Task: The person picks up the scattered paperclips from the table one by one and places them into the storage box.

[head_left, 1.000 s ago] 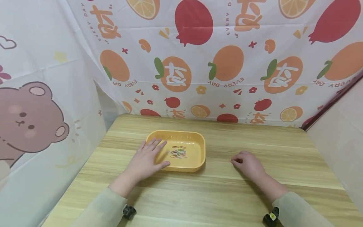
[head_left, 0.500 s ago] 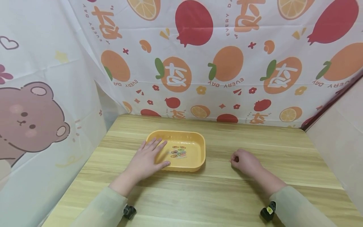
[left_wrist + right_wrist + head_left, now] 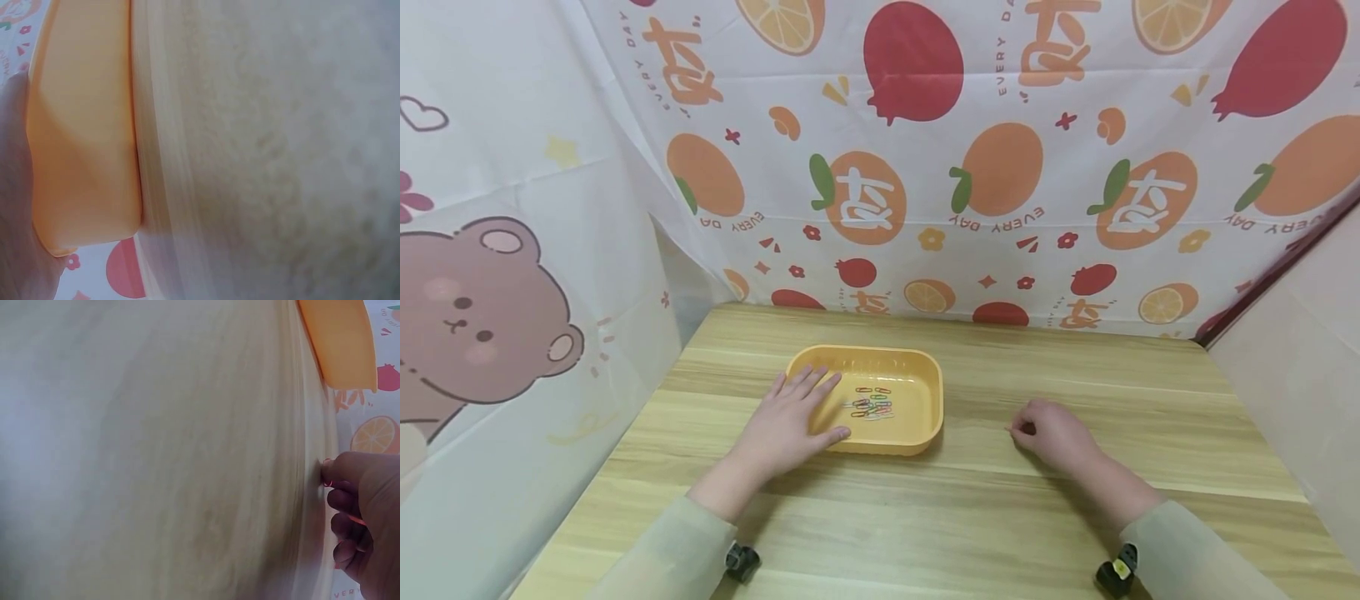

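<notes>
My left hand [image 3: 786, 425] rests with spread fingers over the left side of a yellow plastic tray [image 3: 925, 417], the thumb lying across its near rim. Several coloured paper clips [image 3: 871, 404] lie in a loose heap on the tray's floor. To the right of the tray, low over the table, my right hand [image 3: 1055, 433] pinches a small red paper clip [image 3: 327, 482] between thumb and forefinger, mostly covered by the fingertips. Its other fingers are curled in, as the right wrist view shows. In the left wrist view the tray's outer wall [image 3: 87, 125] stands beside my left hand.
The wood-grain table [image 3: 910, 517] runs back to a fruit-printed cloth [image 3: 925, 192]. A bear-printed cloth [image 3: 497, 317] hangs on the left, and a pale panel [image 3: 1300, 358] borders the right side.
The right hand's fingers curled in and then eased out a little, while the hand stayed at nearly the same place. The left hand, tray and clips in it have not moved.
</notes>
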`<state>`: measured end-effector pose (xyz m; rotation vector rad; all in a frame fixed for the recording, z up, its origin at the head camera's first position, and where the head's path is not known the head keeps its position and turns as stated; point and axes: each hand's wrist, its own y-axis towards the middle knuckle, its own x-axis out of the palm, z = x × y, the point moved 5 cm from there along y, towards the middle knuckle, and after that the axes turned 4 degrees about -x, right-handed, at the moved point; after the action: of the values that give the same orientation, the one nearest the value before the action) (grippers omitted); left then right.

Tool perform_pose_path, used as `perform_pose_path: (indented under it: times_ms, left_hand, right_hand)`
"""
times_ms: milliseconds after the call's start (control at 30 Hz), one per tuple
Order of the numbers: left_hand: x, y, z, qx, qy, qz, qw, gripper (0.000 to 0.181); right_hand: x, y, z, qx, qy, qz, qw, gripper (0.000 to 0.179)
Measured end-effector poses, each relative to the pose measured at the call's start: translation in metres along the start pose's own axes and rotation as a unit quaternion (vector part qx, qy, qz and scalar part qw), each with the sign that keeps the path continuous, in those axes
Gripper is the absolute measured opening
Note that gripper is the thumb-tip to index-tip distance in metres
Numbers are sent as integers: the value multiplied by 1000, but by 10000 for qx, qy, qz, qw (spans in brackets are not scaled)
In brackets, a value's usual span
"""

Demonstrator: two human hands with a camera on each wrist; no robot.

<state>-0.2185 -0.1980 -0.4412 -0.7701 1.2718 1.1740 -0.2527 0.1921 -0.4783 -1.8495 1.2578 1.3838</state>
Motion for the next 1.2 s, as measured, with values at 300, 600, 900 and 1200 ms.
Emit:
perform_pose_path:
  times_ms: [300, 600, 900, 1200]
  left_hand:
    - [-2, -1, 0, -5, 37, -3, 10000, 89]
    - [1, 0, -2, 13, 54, 41, 10000, 90]
    - [2, 0, -3, -51, 81, -84, 9999, 90]
    - [2, -1, -3, -38, 38, -72, 10000, 88]
  right_hand:
    - [0, -8, 2, -113, 209, 186, 9995, 5]
    - [-3, -9, 6, 200, 570, 146, 9981, 5]
    - [-3, -8, 11, 381, 721, 450, 9957, 6]
    - [-4, -9, 13, 394, 831, 611, 9939, 8]
